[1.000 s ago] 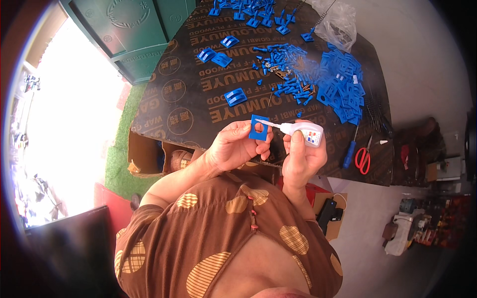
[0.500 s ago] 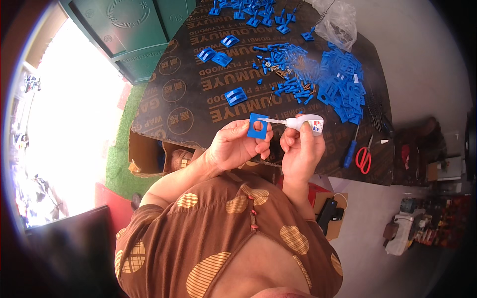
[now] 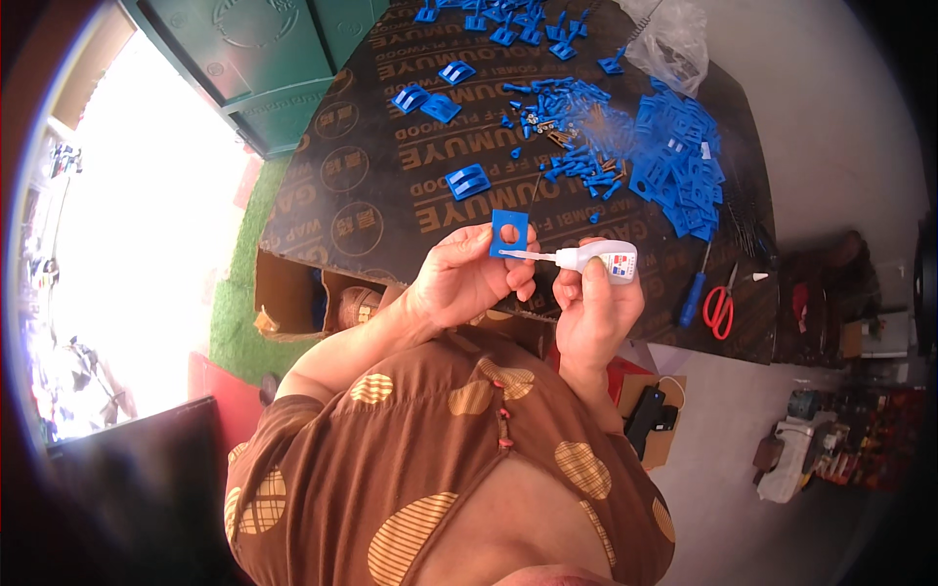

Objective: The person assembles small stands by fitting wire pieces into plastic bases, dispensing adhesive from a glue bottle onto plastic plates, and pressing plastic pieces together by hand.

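Note:
My left hand [image 3: 469, 273] pinches a flat blue rectangular plate [image 3: 509, 219] with a round hole in its middle. In my right hand [image 3: 596, 313] is a white glue bottle [image 3: 604, 262], held on its side with the thumb against it. The bottle's thin nozzle points left, and its tip lies at the lower edge of the plate, below the hole. Whether any liquid comes out is too small to tell. Beyond my hands, a blue piece with curved ribs [image 3: 468, 182] lies on the dark plywood table [image 3: 391, 234].
Heaped blue plates [image 3: 677, 161] lie at the right, beside small blue pegs and screws [image 3: 586, 132]. A blue-handled screwdriver [image 3: 693, 298] and red-handled scissors [image 3: 719, 311] rest near the right edge. Finished-looking blue pieces [image 3: 503, 29] and a clear plastic bag [image 3: 674, 44] are at the back.
The bottle's nozzle has moved from the plate's upper part, above the hole, down to its lower edge. The plate has risen slightly in my left hand.

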`<action>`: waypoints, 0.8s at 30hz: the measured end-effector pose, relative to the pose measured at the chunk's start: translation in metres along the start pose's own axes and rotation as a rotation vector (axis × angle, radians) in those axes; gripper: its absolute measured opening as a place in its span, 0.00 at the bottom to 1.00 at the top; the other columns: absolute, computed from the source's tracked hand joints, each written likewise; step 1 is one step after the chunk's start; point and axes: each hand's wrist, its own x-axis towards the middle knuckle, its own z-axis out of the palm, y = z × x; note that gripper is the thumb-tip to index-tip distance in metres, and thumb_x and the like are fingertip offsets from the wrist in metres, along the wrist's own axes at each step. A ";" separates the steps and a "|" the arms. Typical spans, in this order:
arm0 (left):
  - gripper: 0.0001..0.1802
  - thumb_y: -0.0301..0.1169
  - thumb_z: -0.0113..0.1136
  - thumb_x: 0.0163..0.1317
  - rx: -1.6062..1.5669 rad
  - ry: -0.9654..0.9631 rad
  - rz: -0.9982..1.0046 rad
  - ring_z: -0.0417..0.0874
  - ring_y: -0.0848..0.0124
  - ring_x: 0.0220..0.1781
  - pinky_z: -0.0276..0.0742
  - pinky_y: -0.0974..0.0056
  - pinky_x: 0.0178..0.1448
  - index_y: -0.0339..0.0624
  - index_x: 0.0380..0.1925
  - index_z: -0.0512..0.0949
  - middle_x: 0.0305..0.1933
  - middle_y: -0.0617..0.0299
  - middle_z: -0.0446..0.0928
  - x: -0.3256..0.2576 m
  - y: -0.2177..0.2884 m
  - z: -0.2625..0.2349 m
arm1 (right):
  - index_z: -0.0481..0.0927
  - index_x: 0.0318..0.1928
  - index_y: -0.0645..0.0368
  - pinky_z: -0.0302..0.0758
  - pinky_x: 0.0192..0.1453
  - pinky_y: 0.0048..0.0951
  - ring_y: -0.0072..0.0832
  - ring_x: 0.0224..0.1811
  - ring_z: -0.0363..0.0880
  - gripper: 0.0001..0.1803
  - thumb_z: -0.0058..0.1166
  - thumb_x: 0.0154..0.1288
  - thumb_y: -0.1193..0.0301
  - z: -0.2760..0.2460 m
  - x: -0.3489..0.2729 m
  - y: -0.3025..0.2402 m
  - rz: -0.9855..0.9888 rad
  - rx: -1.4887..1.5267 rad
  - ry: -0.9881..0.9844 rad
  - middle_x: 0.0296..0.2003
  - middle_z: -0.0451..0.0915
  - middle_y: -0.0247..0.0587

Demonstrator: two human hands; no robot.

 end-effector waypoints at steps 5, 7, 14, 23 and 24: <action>0.20 0.40 0.54 0.65 -0.001 0.004 0.003 0.73 0.66 0.35 0.72 0.56 0.42 0.32 0.46 0.72 0.42 0.54 0.73 0.000 0.000 0.000 | 0.72 0.45 0.69 0.61 0.24 0.18 0.17 0.22 0.65 0.12 0.51 0.64 0.73 0.001 -0.002 0.002 -0.045 -0.082 0.015 0.26 0.74 0.38; 0.19 0.40 0.54 0.65 -0.010 0.015 0.006 0.74 0.66 0.35 0.72 0.56 0.42 0.33 0.46 0.72 0.43 0.54 0.74 0.000 -0.001 -0.001 | 0.72 0.45 0.69 0.61 0.24 0.18 0.17 0.22 0.65 0.12 0.51 0.64 0.73 0.000 -0.002 0.002 -0.065 -0.109 0.023 0.26 0.74 0.38; 0.19 0.39 0.54 0.65 -0.020 0.010 0.007 0.74 0.66 0.35 0.72 0.56 0.42 0.34 0.45 0.73 0.43 0.54 0.74 -0.001 -0.001 -0.001 | 0.74 0.46 0.68 0.70 0.30 0.15 0.15 0.28 0.75 0.12 0.53 0.64 0.74 -0.003 -0.004 0.001 -0.129 -0.147 -0.031 0.29 0.78 0.37; 0.18 0.39 0.54 0.65 -0.012 0.018 0.001 0.74 0.66 0.35 0.73 0.56 0.42 0.34 0.44 0.73 0.43 0.54 0.74 -0.001 0.000 0.000 | 0.73 0.45 0.71 0.73 0.34 0.18 0.18 0.30 0.76 0.11 0.51 0.63 0.78 -0.006 -0.005 0.001 -0.172 -0.206 -0.064 0.34 0.78 0.41; 0.18 0.39 0.54 0.65 -0.007 0.022 0.003 0.74 0.66 0.35 0.73 0.56 0.42 0.34 0.44 0.73 0.43 0.54 0.74 -0.001 0.000 0.000 | 0.73 0.45 0.71 0.74 0.35 0.19 0.19 0.30 0.76 0.11 0.51 0.63 0.79 -0.006 -0.005 0.001 -0.173 -0.215 -0.066 0.35 0.78 0.41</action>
